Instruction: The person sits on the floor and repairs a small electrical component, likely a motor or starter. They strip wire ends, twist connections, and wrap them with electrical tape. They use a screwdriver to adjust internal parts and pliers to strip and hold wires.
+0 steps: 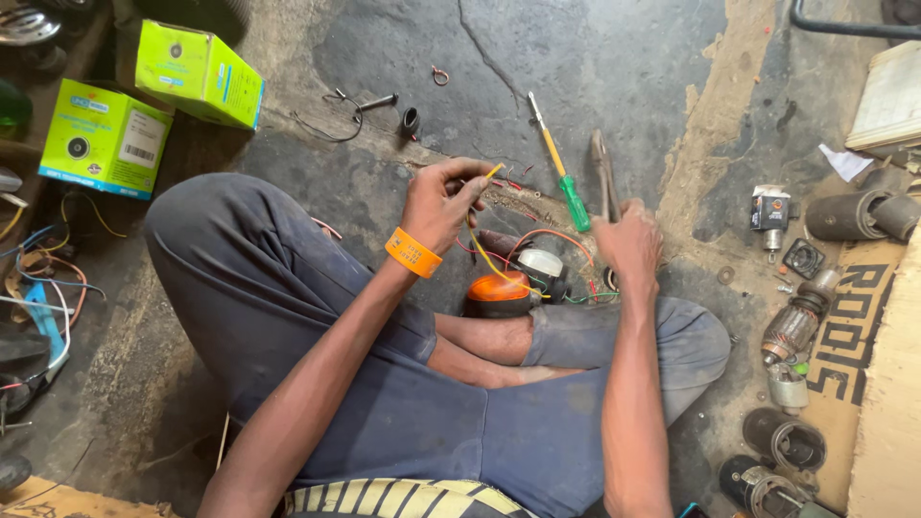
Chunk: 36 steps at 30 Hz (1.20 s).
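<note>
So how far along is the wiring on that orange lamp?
Done: bits of cut wire lie on the floor, so some trimming seems finished. In hand: the left hand pinches the yellow wire from the orange lamp, while the right hand grips pliers. Left: the lamp's wires look loose and unjoined; the screwdriver lies unused.

Beyond the left hand (443, 203) and right hand (628, 240), the cracked floor (614, 67) lies open toward the far edge. A screwdriver (561, 177) and pliers (602, 173) lie between the hands, narrowing that gap. Left of them a black cable (331, 120) and small black ring (410, 121) sit in the way, with two green boxes (153, 101) further left. To the right, motor parts (801, 321) crowd the cardboard (854, 326). Close in, the crossed legs (403, 384) and the orange lamp (499, 291) block the floor.
</note>
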Available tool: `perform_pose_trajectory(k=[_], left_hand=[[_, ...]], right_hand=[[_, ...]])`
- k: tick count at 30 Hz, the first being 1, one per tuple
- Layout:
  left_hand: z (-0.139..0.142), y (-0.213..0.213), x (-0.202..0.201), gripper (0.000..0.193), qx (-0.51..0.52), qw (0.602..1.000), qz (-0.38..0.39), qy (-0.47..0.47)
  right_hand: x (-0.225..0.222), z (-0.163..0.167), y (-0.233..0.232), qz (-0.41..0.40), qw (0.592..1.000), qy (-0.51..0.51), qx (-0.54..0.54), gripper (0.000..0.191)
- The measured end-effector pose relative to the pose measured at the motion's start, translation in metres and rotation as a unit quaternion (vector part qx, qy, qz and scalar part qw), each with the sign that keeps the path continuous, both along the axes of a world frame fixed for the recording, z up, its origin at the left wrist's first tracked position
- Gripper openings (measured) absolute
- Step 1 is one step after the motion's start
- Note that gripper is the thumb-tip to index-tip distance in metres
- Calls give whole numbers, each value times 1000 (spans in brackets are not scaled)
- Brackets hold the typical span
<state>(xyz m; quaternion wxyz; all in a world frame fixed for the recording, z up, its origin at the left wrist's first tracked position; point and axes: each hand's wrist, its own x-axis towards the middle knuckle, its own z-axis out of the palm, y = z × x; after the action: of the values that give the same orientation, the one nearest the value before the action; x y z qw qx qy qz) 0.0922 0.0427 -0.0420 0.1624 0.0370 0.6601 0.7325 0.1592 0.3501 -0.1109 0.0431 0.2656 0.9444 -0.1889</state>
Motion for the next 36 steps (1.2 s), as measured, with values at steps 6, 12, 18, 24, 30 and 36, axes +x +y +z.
perform_pose_trajectory(k=[6,12,18,24,30,36], left_hand=[[-8,2,2,12,-91,994,4,67],[-12,4,-1,13,-118,987,69,84],[-3,7,4,13,-147,980,85,106],[0,9,6,11,-161,969,99,159],[2,11,10,10,-171,946,84,262],[12,8,17,12,-182,924,57,331]], right_hand=[[11,12,-2,-70,911,-17,-407,34],[36,68,-53,51,820,33,-569,49],[42,81,-105,142,841,66,-518,63],[44,76,-109,158,850,81,-496,59],[46,70,-110,150,829,81,-532,62],[49,54,-112,127,792,102,-588,64]])
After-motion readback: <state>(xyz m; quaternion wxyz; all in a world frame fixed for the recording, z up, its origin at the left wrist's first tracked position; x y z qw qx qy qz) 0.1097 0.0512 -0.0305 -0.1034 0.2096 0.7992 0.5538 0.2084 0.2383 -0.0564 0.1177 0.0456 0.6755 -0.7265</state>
